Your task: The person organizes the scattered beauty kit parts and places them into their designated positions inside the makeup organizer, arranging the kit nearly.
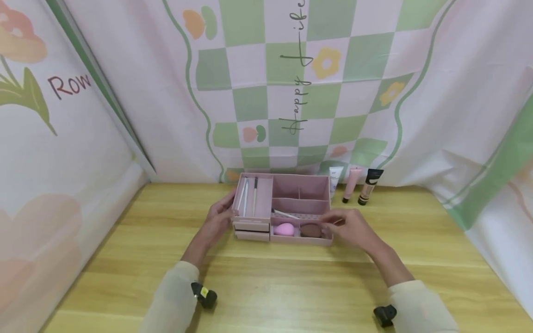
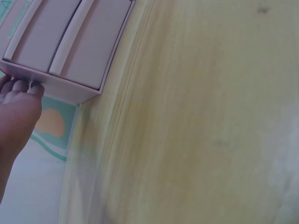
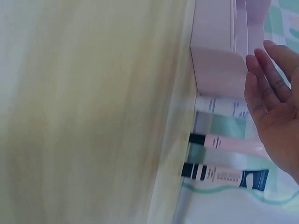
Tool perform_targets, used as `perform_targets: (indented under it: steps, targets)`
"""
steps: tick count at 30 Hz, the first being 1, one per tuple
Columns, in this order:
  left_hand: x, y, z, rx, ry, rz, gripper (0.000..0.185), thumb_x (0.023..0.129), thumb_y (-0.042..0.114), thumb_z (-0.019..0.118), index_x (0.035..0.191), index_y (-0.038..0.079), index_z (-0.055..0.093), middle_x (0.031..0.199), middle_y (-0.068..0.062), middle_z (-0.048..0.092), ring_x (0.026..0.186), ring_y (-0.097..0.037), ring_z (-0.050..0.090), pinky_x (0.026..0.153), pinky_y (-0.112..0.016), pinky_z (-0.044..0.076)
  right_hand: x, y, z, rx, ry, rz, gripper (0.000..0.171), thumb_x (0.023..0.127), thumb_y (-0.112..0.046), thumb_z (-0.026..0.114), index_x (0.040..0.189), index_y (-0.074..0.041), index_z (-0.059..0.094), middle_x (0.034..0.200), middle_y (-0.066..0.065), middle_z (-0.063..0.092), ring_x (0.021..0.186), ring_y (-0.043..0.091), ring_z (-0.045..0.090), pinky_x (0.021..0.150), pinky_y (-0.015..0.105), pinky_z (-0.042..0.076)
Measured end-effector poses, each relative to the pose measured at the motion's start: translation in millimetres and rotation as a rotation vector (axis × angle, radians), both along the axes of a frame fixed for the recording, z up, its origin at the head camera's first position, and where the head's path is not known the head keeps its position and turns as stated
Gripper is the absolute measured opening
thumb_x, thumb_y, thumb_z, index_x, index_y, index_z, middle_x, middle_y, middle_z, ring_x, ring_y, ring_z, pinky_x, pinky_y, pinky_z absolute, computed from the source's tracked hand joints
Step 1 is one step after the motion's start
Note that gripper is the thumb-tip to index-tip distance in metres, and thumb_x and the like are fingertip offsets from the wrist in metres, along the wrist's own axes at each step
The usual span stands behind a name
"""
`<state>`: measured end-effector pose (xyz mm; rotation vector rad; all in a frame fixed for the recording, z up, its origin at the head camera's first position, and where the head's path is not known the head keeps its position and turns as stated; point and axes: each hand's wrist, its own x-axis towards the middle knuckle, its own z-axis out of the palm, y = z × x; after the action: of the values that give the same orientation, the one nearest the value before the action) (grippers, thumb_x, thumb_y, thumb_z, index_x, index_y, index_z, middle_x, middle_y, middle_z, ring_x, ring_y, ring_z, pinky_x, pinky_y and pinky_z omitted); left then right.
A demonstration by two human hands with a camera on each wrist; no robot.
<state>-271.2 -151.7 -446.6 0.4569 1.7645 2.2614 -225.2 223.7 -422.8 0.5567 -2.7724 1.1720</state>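
Observation:
A pink organizer box point(image 1: 259, 210) stands mid-table, with two small drawers point(image 2: 70, 42) at its front left. Slim brushes point(image 1: 250, 196) lie in its left compartment. A pink sponge point(image 1: 285, 229) and a brown sponge point(image 1: 310, 230) sit in the front tray. My left hand point(image 1: 226, 209) lies flat against the box's left side, its fingertips point(image 2: 21, 87) touching the edge. At the box's right wall point(image 3: 217, 60) is my right hand point(image 1: 334, 221); its fingers point(image 3: 261, 79) are straight and hold nothing.
Three cosmetic tubes lean on the backdrop behind the box's right end: white point(image 1: 335, 178), pink point(image 1: 351, 183) and black-capped beige point(image 1: 369, 186). Printed cloth walls close in the wooden table point(image 1: 266, 286) at the back and on both sides.

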Motion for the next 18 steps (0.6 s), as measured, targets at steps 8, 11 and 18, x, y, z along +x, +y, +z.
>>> perform_targets:
  steps: [8,11,18]
  targets:
    - [-1.1,0,1.5,0.015,0.01,-0.014,0.075,0.087,-0.006,0.046,0.155,0.007,0.019,0.166,-0.011,0.012,0.153,-0.031,0.017,0.122,-0.036,0.025,-11.4,29,11.1,-0.038,0.033,-0.103,0.022,0.089,-0.008,0.069,0.108,0.002,0.07,0.104,0.021,0.073,0.081,-0.009,0.061,0.072,0.014,0.057]
    - [-0.6,0,1.4,0.005,0.004,-0.011,0.075,0.087,-0.005,0.048,0.155,0.009,0.02,0.166,-0.009,0.013,0.153,-0.03,0.017,0.123,-0.037,0.024,-14.9,40,17.8,-0.045,0.065,-0.145,0.023,0.09,-0.009,0.068,0.109,0.002,0.069,0.106,0.024,0.071,0.08,-0.013,0.059,0.07,0.012,0.056]
    - [0.0,0,1.4,0.001,-0.012,0.006,0.074,0.088,-0.005,0.049,0.155,0.011,0.021,0.166,-0.008,0.014,0.153,-0.029,0.019,0.123,-0.04,0.025,-25.9,68,30.3,-0.106,0.179,-0.323,0.026,0.094,-0.015,0.064,0.113,0.002,0.067,0.094,-0.007,0.072,0.079,-0.02,0.054,0.071,0.001,0.05]
